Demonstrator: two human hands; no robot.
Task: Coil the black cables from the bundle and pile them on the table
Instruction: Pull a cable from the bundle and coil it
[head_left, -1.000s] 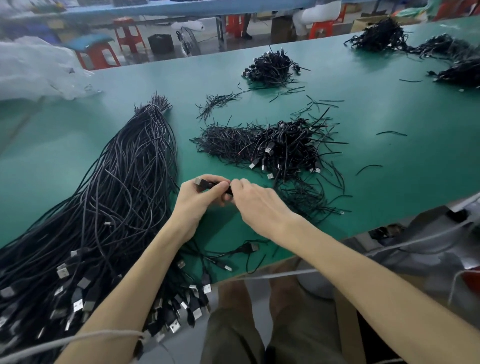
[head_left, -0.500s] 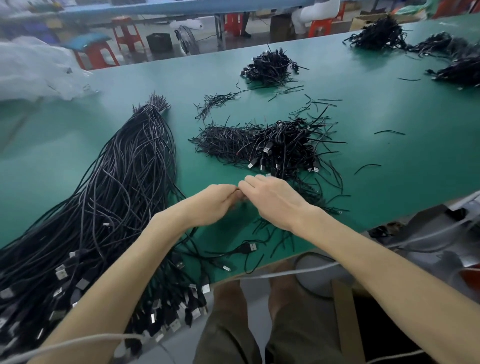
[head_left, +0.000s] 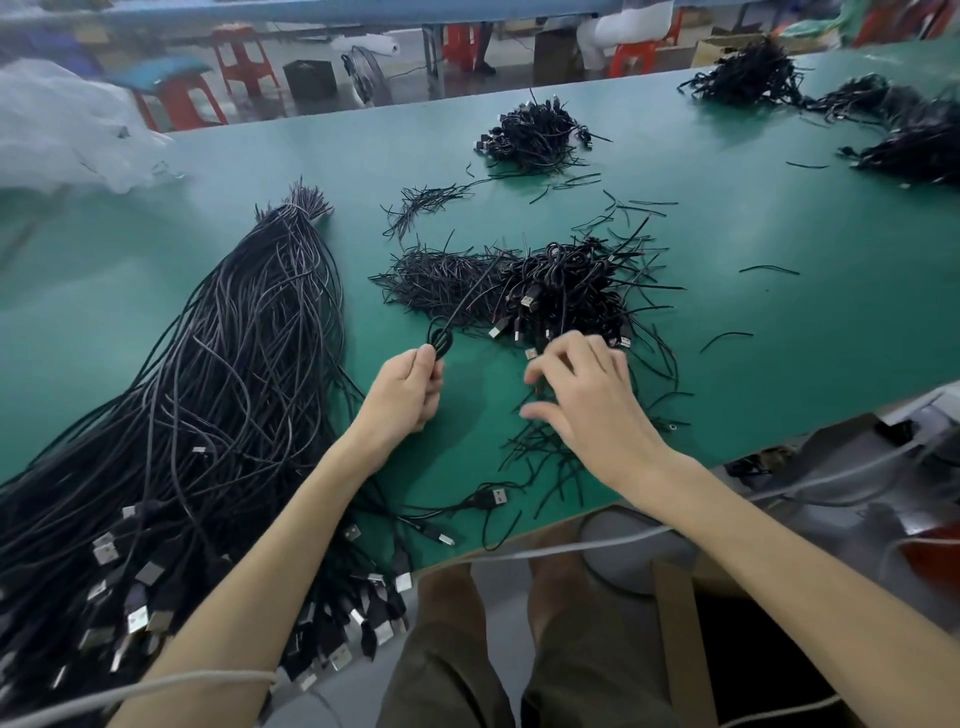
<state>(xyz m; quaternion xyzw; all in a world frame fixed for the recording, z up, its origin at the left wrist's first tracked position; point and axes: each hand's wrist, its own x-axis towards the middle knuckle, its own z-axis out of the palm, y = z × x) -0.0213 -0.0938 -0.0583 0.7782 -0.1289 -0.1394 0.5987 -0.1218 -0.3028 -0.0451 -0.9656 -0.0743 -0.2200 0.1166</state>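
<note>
Head view: the bundle (head_left: 218, 395) of black cables left of the left hand (head_left: 402, 389) is cut off at the frame's left and bottom edges, and the right hand (head_left: 587, 400) is blurred, fingers spread, holding nothing. The left hand pinches a small black coiled cable (head_left: 440, 340), its loose tail reaching away toward the pile (head_left: 561, 291) of coiled cables just beyond the right hand on the green tabletop (head_left: 779, 364).

The hands, joined a moment ago, are now apart: the left hand (head_left: 402, 395) pinches the coiled cable (head_left: 440, 340) alone (tail trailing upward), while the right hand (head_left: 587, 400) spreads open.
</note>
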